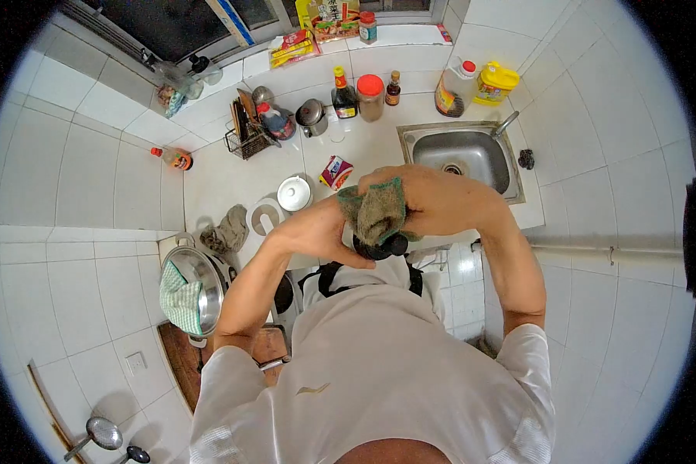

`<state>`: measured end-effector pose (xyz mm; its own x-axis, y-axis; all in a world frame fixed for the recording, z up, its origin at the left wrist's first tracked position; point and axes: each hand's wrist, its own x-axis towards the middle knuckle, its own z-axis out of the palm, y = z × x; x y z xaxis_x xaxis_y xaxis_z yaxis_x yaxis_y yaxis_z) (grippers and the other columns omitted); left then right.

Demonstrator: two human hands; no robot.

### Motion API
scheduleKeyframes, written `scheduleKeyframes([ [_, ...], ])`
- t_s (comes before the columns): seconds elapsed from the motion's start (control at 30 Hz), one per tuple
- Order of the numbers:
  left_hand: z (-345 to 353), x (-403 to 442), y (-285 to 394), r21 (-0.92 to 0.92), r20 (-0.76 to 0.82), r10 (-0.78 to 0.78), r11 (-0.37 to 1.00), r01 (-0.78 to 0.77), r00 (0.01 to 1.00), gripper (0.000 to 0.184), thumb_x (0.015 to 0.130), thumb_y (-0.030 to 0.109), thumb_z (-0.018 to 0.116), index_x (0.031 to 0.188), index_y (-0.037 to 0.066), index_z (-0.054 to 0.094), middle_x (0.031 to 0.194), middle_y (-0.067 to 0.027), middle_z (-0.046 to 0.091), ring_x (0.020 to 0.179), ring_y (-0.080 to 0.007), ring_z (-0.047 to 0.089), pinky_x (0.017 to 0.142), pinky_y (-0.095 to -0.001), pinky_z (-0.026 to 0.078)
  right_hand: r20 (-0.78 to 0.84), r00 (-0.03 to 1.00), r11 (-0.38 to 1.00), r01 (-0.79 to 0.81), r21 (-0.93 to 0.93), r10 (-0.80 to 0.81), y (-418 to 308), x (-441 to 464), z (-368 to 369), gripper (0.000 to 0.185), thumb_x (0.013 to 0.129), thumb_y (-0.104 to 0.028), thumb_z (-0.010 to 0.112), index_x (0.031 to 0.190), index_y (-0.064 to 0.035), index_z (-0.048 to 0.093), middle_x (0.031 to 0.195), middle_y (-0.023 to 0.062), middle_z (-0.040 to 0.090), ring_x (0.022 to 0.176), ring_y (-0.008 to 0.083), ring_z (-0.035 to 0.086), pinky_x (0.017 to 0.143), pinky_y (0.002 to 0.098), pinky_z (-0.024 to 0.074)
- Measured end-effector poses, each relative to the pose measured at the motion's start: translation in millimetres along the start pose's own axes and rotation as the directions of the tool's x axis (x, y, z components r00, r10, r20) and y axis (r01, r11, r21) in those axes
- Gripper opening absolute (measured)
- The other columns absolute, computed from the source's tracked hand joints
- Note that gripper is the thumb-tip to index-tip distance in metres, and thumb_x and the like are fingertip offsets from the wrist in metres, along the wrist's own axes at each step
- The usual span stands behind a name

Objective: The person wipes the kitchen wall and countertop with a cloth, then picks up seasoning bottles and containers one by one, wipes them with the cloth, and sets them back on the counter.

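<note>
Close in front of my chest, both hands are together over the front edge of the counter. My right hand [445, 199] is closed on a worn brownish cloth with green edges [380, 213]. Beneath the cloth is a black rounded object [382, 248], whose kind I cannot make out. My left hand [317, 229] curls round its left side, the thumb along its lower edge; the cloth hides part of these fingers. A red and purple packet [336, 172] and a white lidded container [294, 193] lie on the counter just beyond my hands.
A steel sink [472, 155] with a tap [506, 124] is at the right. Sauce bottles [344, 97], a red-lidded jar [370, 99] and a utensil rack [247, 141] line the back wall. At the left stand a grey rag [226, 230] and a large steel pot [218, 282] with a checked cloth [179, 298].
</note>
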<state>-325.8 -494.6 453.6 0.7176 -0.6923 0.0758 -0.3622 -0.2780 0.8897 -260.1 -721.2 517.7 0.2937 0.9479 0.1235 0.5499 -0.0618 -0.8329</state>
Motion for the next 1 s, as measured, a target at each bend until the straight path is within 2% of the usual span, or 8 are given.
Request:
scheduleKeyframes([
  [0.23,-7,-5,6,0.015,-0.050,-0.078,0.997,0.078,0.996,0.067,0.059,0.018,0.092,0.117,-0.001,0.063,0.115,-0.0107,0.067,0.106,-0.0240,0.063,0.096,-0.0336,0.048,-0.144,0.987,0.988,-0.095,-0.125,0.076,17,-20,4,0.030,0.079,-0.006,0.066,0.108,-0.0034,0.063,0.103,0.0141,0.063,0.094,0.0370,0.060,0.088,0.0411,0.0492],
  [0.33,-25,-18,7,-0.314,-0.276,-0.035,0.948,-0.056,0.961,0.065,0.058,0.015,0.090,0.115,0.000,0.064,0.110,-0.0093,0.068,0.102,-0.0223,0.064,0.095,-0.0348,0.048,-0.197,0.973,0.948,-0.168,-0.269,0.117,50,-42,16,0.025,0.083,-0.002,0.063,0.107,-0.0021,0.063,0.099,0.0145,0.067,0.093,0.0337,0.065,0.084,0.0406,0.0513],
  [0.43,-31,-16,10,-0.272,-0.265,-0.003,0.959,-0.072,0.964,0.063,0.057,0.012,0.088,0.114,0.001,0.065,0.110,-0.0089,0.067,0.102,-0.0211,0.063,0.094,-0.0351,0.048,-0.407,0.775,0.855,-0.318,0.410,0.484,47,-48,15,0.028,0.088,0.002,0.063,0.116,-0.0023,0.065,0.111,0.0086,0.070,0.101,0.0195,0.067,0.088,0.0340,0.0527],
  [0.57,-33,-6,13,-0.274,-0.071,0.060,0.959,-0.077,0.996,0.063,0.063,0.010,0.086,0.120,0.001,0.062,0.114,-0.0079,0.066,0.106,-0.0185,0.062,0.097,-0.0335,0.047,-0.638,0.660,0.709,0.220,0.670,0.397,21,-38,13,0.030,0.092,0.000,0.065,0.122,-0.0007,0.063,0.114,0.0053,0.070,0.103,0.0146,0.065,0.090,0.0315,0.0538],
  [0.67,-28,-7,14,-0.346,0.023,0.016,0.938,-0.008,1.000,0.064,0.065,0.010,0.086,0.123,0.001,0.060,0.117,-0.0073,0.065,0.107,-0.0182,0.061,0.098,-0.0330,0.046,-0.652,0.705,0.832,0.162,0.531,0.279,0,-20,26,0.022,0.095,-0.007,0.065,0.117,-0.0014,0.065,0.106,0.0051,0.071,0.092,0.0128,0.066,0.079,0.0292,0.0553],
  [0.8,-9,-6,1,-0.567,-0.004,0.064,0.822,-0.055,0.998,0.084,0.055,0.013,0.090,0.130,-0.001,0.054,0.117,-0.0127,0.067,0.112,-0.0215,0.063,0.096,-0.0364,0.050,-0.193,0.965,0.910,-0.086,0.406,0.178,0,-4,20,0.023,0.101,-0.023,0.060,0.103,-0.0014,0.066,0.081,0.0029,0.066,0.073,0.0098,0.062,0.063,0.0279,0.0511],
  [0.87,-1,-5,14,-0.701,-0.137,0.023,0.704,-0.113,0.990,0.073,0.062,0.009,0.086,0.127,-0.001,0.055,0.114,-0.0081,0.065,0.106,-0.0181,0.062,0.095,-0.0335,0.048,-0.135,0.961,0.765,-0.103,0.636,0.242,11,1,30,0.033,0.103,-0.031,0.057,0.092,-0.0012,0.066,0.069,0.0016,0.061,0.064,0.0086,0.057,0.055,0.0284,0.0464],
  [1.0,4,-15,-4,-0.716,-0.296,-0.235,0.696,-0.052,0.926,0.062,0.068,0.003,0.081,0.125,-0.001,0.056,0.109,-0.0011,0.063,0.098,-0.0105,0.059,0.089,-0.0280,0.048,-0.398,0.829,0.873,-0.199,0.446,0.392,26,5,49,0.042,0.104,-0.032,0.054,0.078,-0.0002,0.061,0.061,0.0026,0.055,0.056,0.0121,0.053,0.050,0.0317,0.0396],
])
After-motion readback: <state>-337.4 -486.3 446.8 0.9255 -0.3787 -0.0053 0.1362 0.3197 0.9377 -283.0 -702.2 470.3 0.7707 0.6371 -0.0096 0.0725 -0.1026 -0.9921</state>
